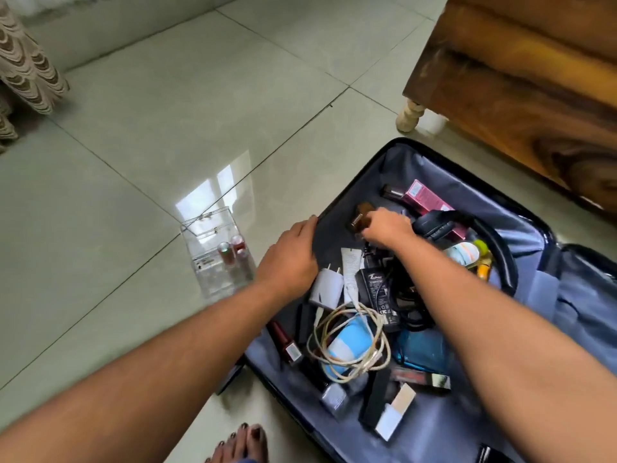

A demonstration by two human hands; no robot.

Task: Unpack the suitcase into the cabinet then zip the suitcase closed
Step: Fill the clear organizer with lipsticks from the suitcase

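A dark suitcase (551, 295) lies open on the tiled floor, its grey lining filled with several small items: a white charger (327, 289), a coiled cable (350, 342), a black power adapter (377, 292), a pink box (430, 198), black headphones (440, 225). My left hand (290, 259) rests on the suitcase's left rim, fingers relaxed. My right hand (387, 228) reaches into the case and grips a small brown bottle (360, 220). A clear acrylic cabinet (213, 248) stands on the floor left of the suitcase with a few red bottles inside.
A wooden bed frame (521, 95) with a pale turned leg (409, 116) stands behind the suitcase at the right. A patterned curtain (26, 68) hangs at the far left. My bare foot (240, 446) is at the bottom edge. Glossy floor tiles (133, 145) spread to the left.
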